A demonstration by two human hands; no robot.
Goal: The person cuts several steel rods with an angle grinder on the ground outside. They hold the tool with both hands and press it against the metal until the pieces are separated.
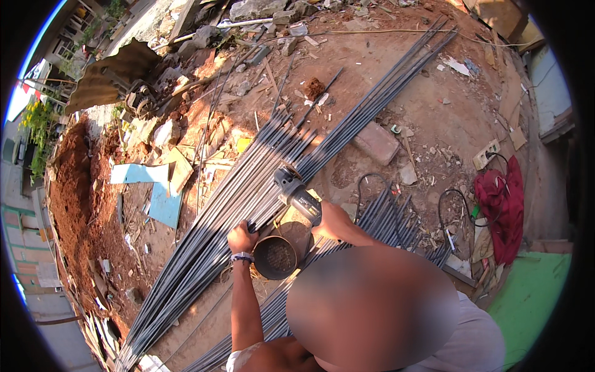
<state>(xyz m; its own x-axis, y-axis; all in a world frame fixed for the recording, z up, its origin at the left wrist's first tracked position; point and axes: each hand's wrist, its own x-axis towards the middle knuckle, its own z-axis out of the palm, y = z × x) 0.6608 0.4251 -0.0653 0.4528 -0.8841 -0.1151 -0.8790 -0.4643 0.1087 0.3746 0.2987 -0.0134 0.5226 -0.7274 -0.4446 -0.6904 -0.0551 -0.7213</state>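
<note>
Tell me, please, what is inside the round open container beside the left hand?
Inside the round open container, beside the left hand, speckled brownish material shows. Whether it is contents or ground is unclear; anything beneath that surface is covered.

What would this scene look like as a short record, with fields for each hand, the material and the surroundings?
Right hand: wrapped around an angle grinder
Left hand: at the rods' edge; exact grip unclear
Material: long grey metal rods, bundled on the ground
Beside left hand: open round container
Far right: dark red cloth
</note>
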